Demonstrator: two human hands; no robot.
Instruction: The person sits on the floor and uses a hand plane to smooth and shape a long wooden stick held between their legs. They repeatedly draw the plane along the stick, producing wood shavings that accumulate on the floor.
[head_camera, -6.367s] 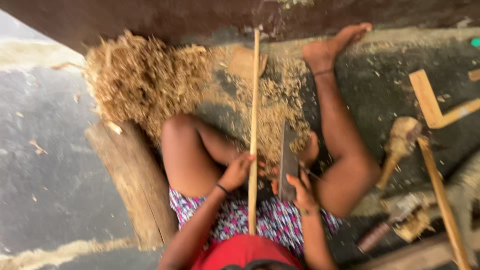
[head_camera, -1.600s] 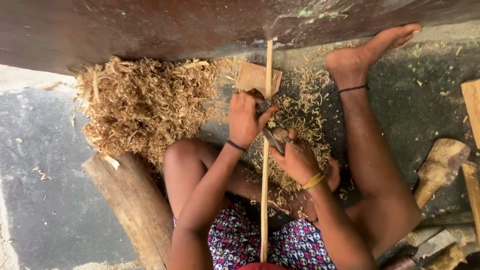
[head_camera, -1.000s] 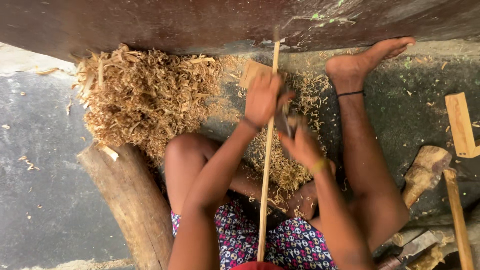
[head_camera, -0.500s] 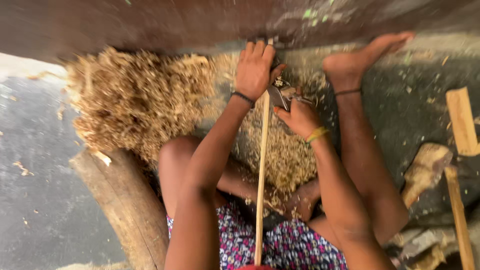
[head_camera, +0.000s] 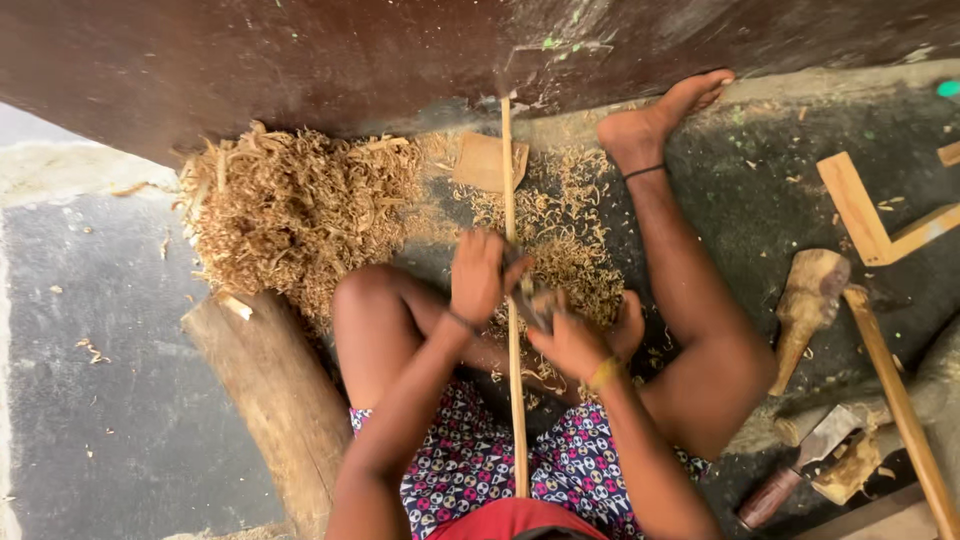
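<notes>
Pale wood ran down the middle of the view: a long thin stick (head_camera: 514, 330) lay with its long axis pointing straight away from the seated person, its far end against the dark brown wall (head_camera: 300, 60) and its near end reaching back over the patterned shorts (head_camera: 470, 470) toward the body. The left hand (head_camera: 478, 275) was closed around the stick partway along its length, gripping it from the left side. The right hand (head_camera: 568, 343), just to the right of the stick and slightly nearer the body, was clenched on a small dark blade tool (head_camera: 532, 300) whose working end sat against the stick's side, between the two hands. So the stick passed between the hands, touching both grips, and the left hand stood farther out along it than the right. Curled wood shavings (head_camera: 300, 210) were heaped on the floor to the left of the bent left knee, with a thinner scatter under the stick. A thick log (head_camera: 275, 400) lay beside the left thigh. Well apart to the right, on the dark floor (head_camera: 780, 180), lay a wooden mallet (head_camera: 808, 305), a long pale handle (head_camera: 895, 400) and an angled wooden frame piece (head_camera: 870, 220).
</notes>
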